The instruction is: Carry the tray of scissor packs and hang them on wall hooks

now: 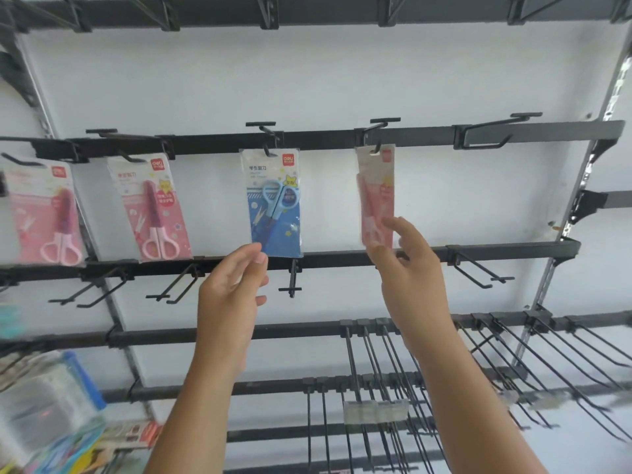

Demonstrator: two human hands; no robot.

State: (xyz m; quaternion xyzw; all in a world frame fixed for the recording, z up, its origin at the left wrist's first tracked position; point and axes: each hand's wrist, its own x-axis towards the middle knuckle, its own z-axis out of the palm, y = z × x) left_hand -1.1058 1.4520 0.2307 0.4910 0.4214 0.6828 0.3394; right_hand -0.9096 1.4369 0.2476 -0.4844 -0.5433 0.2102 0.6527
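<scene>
Hands at the hung scissor packs
Right hand: fingers apart, forefinger touching the hook-hung pink scissor pack near its lower edge. Left hand: fingers together at the blue scissor pack's bottom-left corner, grip unclear.

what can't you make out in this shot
All head view.
Print on the rightmost pink scissor pack: unreadable, pack angled and motion-blurred.
Whether the left hand pinches the blue scissor pack or only touches it: unclear.
Bottom left, colourful packets: blurred, cut by the edge, unidentifiable.

Stationery shop, black wall hooks, hanging scissor packs
</scene>
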